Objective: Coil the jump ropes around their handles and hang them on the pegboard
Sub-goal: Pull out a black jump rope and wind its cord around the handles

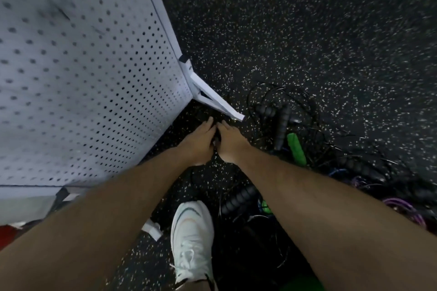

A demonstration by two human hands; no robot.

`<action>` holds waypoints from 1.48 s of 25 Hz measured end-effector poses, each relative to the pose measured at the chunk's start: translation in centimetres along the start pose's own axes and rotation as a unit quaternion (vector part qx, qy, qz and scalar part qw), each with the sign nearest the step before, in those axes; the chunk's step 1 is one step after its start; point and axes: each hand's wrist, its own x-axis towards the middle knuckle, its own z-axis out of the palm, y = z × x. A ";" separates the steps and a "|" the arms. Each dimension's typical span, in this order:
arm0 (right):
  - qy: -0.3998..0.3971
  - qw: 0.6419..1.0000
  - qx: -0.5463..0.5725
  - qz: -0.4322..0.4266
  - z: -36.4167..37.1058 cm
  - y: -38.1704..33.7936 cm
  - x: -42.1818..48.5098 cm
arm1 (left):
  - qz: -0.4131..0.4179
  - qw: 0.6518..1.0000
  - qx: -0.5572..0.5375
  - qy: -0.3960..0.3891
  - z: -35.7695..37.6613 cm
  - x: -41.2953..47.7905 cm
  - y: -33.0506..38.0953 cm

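Hands meet low, just off the pegboard (82,66) foot (220,104); your left hand (200,143) and right hand (231,143) touch at the fingertips, backs toward the camera. Something small and dark shows in the gap between them; too blurred to name, likely a handle or a turn of cord. Cannot tell how far either hand is closed or how firm the hold is; fingers are hidden under the knuckles.

Ropes (354,166) lie in a tangle on the floor (307,30) to your right; black handles (282,123), green handle (296,150), purple rope (399,208), one more black handle (238,198) beside your shoe (191,238). No hung rope shows on the board; judged early in the job.

Risks from here:
- Cords cross each other; pull one handle and you likely drag the whole heap, or tighten a knot.
- Thin black cord on dark speckled floor is hard to see; easy to grab two ropes as one.
- Loose loops sit near your shoe; step on one and the coil jerks out of your hands.
- The foot juts toward your hands; a trailing cord could snag under it.
- A slack wrap may spring off before hanging.
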 end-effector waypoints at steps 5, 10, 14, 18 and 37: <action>0.104 0.994 0.016 -0.032 -3.0 3.4 -6.3 | 0.081 0.988 -0.048 0.125 1.1 -0.7 5.8; 0.132 0.991 0.002 0.025 -3.7 9.4 -16.1 | 0.170 0.982 -0.063 0.060 4.0 -2.0 14.1; 0.106 0.992 -0.021 0.062 -3.1 14.3 -22.0 | 0.214 0.976 0.024 -0.020 6.0 -3.1 19.7; 0.037 0.993 -0.056 0.094 -1.6 17.0 -25.0 | 0.184 0.971 0.124 -0.088 7.3 -3.2 21.6; 0.179 0.975 0.094 0.089 -5.8 15.8 -29.1 | 0.119 0.973 -0.179 -0.089 -0.1 -6.2 25.5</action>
